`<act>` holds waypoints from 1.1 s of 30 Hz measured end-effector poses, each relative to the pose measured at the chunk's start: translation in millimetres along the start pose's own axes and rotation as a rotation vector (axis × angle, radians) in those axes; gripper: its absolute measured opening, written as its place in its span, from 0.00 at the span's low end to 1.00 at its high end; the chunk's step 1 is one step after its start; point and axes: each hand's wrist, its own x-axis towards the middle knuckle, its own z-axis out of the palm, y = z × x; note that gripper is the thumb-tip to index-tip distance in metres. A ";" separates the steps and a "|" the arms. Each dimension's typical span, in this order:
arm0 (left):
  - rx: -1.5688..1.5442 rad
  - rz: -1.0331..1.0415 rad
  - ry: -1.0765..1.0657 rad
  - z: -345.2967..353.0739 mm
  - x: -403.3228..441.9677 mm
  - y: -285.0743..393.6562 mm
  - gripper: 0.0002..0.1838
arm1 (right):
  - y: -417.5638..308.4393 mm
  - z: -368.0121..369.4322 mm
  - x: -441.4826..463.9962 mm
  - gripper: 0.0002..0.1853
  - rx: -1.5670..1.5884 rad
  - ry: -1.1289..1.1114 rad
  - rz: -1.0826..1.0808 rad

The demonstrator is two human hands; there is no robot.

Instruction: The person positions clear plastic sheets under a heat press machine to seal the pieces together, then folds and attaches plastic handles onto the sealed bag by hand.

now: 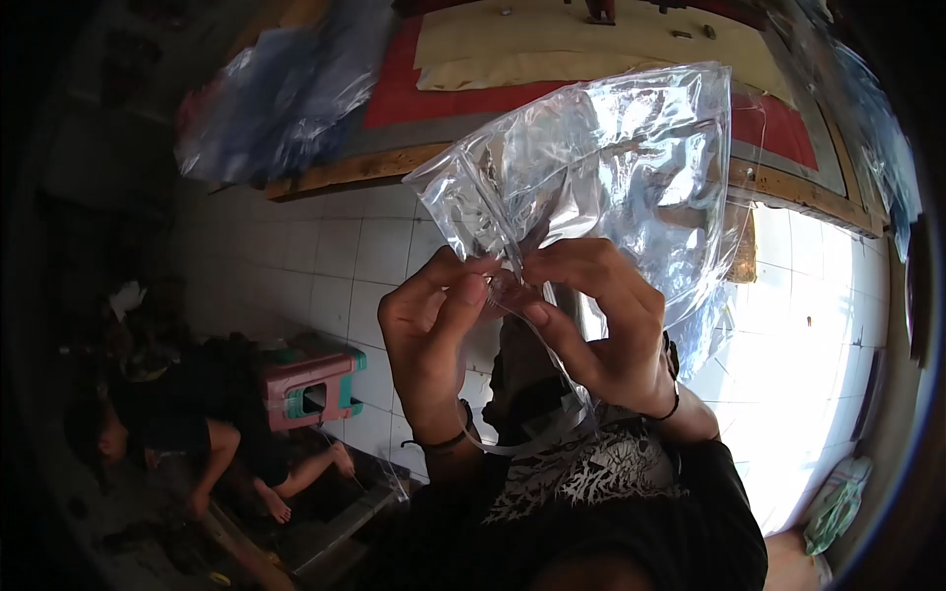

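Both hands hold up a large clear plastic bag [641, 148] in front of my chest. My left hand [429, 330] pinches the plastic edge between thumb and fingers. Just beside it, my right hand [606, 320] grips the same edge, thumb below and fingers above. A seam or folded strip of the plastic runs up between the two hands. From the hands a narrow clear strip [532, 445] loops down against my black shirt [611, 468]. The bag's far part spreads up and to the right, over the table edge.
A wooden-edged table [365, 169] with red and tan sheets [581, 44] stands ahead. More plastic [286, 108] hangs over its left side. At lower left a person [187, 424] sits low near a pink and green stool [315, 384]. A green bag [838, 507] lies at right.
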 end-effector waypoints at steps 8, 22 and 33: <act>0.018 0.068 0.011 -0.5 0.8 -16.2 0.10 | -4.3 -8.5 -0.7 0.17 -0.023 0.036 0.072; -0.050 0.042 -0.035 11.0 8.9 -26.4 0.07 | 3.1 -14.2 0.2 0.17 0.019 0.007 0.144; 0.063 0.031 0.009 20.4 7.1 -24.4 0.07 | 9.1 -12.4 -3.9 0.16 -0.010 0.031 0.153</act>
